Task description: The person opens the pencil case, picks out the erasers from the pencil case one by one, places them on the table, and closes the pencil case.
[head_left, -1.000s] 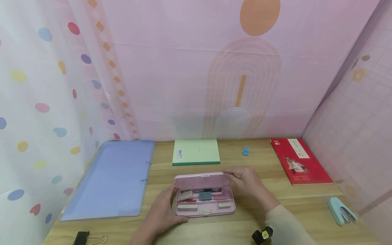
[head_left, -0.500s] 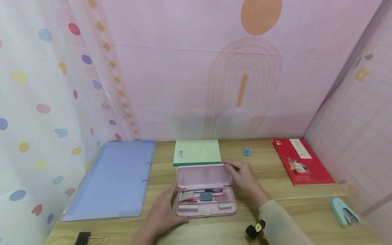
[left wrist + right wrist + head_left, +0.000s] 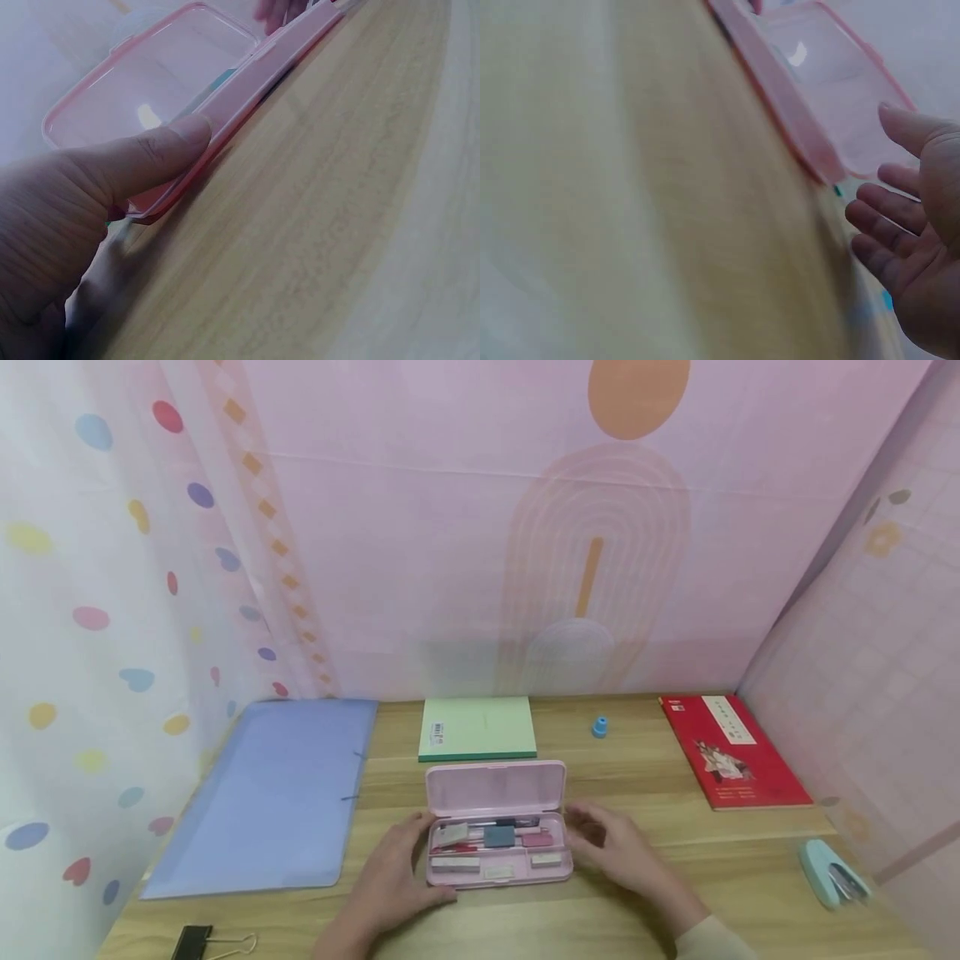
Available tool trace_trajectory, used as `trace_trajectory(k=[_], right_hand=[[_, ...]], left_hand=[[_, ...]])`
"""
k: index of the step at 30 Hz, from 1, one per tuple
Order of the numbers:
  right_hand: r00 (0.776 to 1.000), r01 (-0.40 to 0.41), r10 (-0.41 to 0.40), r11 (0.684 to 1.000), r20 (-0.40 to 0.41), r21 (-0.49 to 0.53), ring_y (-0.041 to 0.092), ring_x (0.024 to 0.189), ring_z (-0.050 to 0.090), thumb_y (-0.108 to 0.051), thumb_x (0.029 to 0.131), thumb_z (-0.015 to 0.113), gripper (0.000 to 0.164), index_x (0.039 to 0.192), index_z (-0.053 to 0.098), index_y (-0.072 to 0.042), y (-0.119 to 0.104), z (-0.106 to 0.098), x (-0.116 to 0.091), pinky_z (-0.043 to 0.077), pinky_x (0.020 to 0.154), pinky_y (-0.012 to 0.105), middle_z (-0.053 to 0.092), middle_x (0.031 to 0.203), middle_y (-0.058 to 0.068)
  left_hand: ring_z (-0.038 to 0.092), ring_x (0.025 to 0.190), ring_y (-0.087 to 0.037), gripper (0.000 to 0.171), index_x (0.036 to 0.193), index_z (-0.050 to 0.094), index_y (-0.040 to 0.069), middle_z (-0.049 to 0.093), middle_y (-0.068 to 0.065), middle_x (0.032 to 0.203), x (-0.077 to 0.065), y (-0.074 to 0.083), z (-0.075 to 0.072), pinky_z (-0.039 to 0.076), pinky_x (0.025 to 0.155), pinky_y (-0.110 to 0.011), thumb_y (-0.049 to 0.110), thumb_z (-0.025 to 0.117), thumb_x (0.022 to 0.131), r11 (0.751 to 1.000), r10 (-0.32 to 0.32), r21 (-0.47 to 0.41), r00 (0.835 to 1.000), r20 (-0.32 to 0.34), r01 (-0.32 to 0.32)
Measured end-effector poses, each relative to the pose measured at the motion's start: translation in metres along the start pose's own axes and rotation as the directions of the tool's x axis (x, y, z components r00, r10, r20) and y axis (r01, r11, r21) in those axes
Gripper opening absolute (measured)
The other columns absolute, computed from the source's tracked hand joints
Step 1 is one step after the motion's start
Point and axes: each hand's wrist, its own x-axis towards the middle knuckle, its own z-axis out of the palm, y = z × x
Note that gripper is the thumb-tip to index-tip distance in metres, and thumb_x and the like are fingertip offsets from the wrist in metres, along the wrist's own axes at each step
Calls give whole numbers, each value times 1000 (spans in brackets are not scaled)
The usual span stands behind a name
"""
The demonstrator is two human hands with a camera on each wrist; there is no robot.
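A pink pencil case [image 3: 555, 874] lies on the wooden table with its lid [image 3: 495, 789] tilted back. Inside are several pens, a dark grey-blue eraser [image 3: 498, 837], a pink block [image 3: 536, 840] and whitish blocks along the front compartments. My left hand [image 3: 393, 881] grips the case's left end. In the left wrist view its thumb [image 3: 161, 150] presses the front wall, while its other fingers are mostly hidden. My right hand [image 3: 618, 852] is beside the right end, fingers loosely bent. The right wrist view shows that palm [image 3: 922, 277] holding nothing, just off the case's corner.
Behind the case lies a pale green notebook [image 3: 480, 727], with a small blue cone-shaped piece [image 3: 600, 727] to its right. A blue folder [image 3: 262, 802] and black binder clip [image 3: 192, 942] are at left; a red book [image 3: 735, 760] and mint stapler [image 3: 825, 872] at right.
The lid has swung up and back, raised by my right hand. That hand has since let go and come down beside the case's right end. My left hand keeps its grip.
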Motion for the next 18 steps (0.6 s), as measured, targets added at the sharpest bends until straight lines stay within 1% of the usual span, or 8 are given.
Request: trace_trajectory(k=[3, 8, 10, 13, 16, 18], right_hand=[[997, 63, -59, 994, 46, -93, 25, 125, 50, -43, 84, 72, 64, 137, 54, -11, 1, 10, 2, 40, 105, 47, 56, 135, 5], [991, 110, -91, 973, 99, -205, 31, 133, 40, -59, 75, 73, 83, 143, 48, -18, 0, 24, 15, 34, 107, 53, 45, 145, 6], [989, 118, -94, 969, 116, -216, 32, 134, 38, -60, 73, 74, 87, 144, 46, -20, -2, 28, 20, 32, 108, 55, 42, 148, 6], [987, 130, -103, 965, 126, -228, 33, 135, 36, -61, 70, 76, 90, 145, 45, -21, -5, 31, 27, 31, 108, 56, 39, 149, 5], [987, 121, -92, 967, 135, -226, 33, 136, 35, -60, 70, 76, 90, 145, 44, -23, -7, 33, 32, 30, 108, 57, 38, 150, 4], [987, 110, -79, 967, 140, -230, 33, 136, 35, -60, 70, 76, 89, 146, 43, -26, -10, 34, 35, 30, 108, 57, 38, 151, 4]], left_hand=[[42, 131, -30, 112, 142, 46, 15, 47, -9, 143, 0, -3, -1, 36, 107, -50, 66, 83, 50, 1000, 8, -7, 1000, -4, -8], [44, 129, -26, 108, 139, 50, 15, 49, -5, 141, -2, -11, -6, 37, 107, -48, 68, 82, 51, 1000, -20, -9, 999, -39, 20], [44, 129, -26, 107, 138, 50, 15, 49, -5, 140, -2, -14, -7, 37, 107, -47, 67, 83, 50, 1000, -23, -4, 998, -60, 23], [45, 128, -29, 107, 138, 50, 12, 49, -8, 140, -1, -18, -9, 38, 106, -49, 67, 82, 51, 1000, 3, 14, 996, -85, -2], [45, 127, -30, 108, 138, 49, 11, 49, -11, 140, 0, -20, -8, 38, 105, -50, 70, 80, 52, 999, 27, 27, 994, -104, -25], [45, 127, -30, 109, 138, 48, 12, 49, -11, 140, 1, -21, -8, 39, 104, -50, 71, 79, 52, 999, 32, 26, 993, -117, -29]])
